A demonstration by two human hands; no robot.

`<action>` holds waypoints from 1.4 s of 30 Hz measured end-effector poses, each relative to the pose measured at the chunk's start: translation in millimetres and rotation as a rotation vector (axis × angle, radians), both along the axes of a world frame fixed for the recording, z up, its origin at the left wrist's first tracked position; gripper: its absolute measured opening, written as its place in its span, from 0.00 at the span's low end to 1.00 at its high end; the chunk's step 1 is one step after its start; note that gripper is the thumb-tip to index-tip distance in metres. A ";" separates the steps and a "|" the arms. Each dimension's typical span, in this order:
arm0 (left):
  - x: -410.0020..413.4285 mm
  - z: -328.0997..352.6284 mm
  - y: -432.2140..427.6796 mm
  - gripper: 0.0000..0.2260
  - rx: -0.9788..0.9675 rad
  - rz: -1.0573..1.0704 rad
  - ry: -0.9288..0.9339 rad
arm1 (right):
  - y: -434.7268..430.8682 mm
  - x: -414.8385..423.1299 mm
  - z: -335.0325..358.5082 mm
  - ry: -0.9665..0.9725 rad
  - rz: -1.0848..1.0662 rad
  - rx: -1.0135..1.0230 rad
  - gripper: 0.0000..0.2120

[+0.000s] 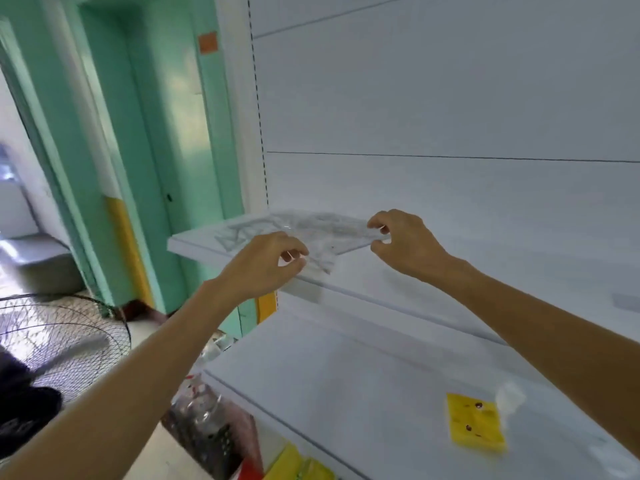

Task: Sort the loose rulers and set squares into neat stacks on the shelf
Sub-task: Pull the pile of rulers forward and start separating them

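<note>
White shelf (194, 245) holds a clear heap (247, 233) (blurred); your left hand (268, 265) and right hand (405, 242) pinch the ends of one ruler (341, 237), probably to square it.

Shelf (194, 245): plain white. Back panel (433, 98): pale grey-white, thin dark seams. Upright (260, 116): white, with a column of small dark slots. Rulers (322, 230): clear, faint grey-white markings. Wall (166, 116): mint green. Band (130, 251) low on it: yellow. Patch (207, 42) up high: orange. Tag (476, 424) on lower shelf (346, 375): yellow, two dark dots. Fan (69, 327): black wire grille, fine radial mesh.
</note>
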State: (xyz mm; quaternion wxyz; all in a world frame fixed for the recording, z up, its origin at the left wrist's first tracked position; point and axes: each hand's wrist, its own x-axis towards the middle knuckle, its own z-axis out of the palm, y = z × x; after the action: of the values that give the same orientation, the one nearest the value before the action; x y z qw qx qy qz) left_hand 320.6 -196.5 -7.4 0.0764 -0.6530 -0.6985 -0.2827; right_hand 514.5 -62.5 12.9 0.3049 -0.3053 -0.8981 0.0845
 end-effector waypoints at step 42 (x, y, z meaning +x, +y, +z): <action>-235.1 -19.1 223.2 0.18 -0.412 -0.305 -0.017 | 180.9 -162.9 -33.6 -0.455 -0.102 -0.040 0.14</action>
State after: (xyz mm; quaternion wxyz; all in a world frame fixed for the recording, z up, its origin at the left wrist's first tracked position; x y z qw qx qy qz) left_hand 85.5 26.7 -26.6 -0.1076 -0.7503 -0.6353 -0.1479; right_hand 351.6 118.4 -20.8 0.0924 -0.3672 -0.9254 0.0156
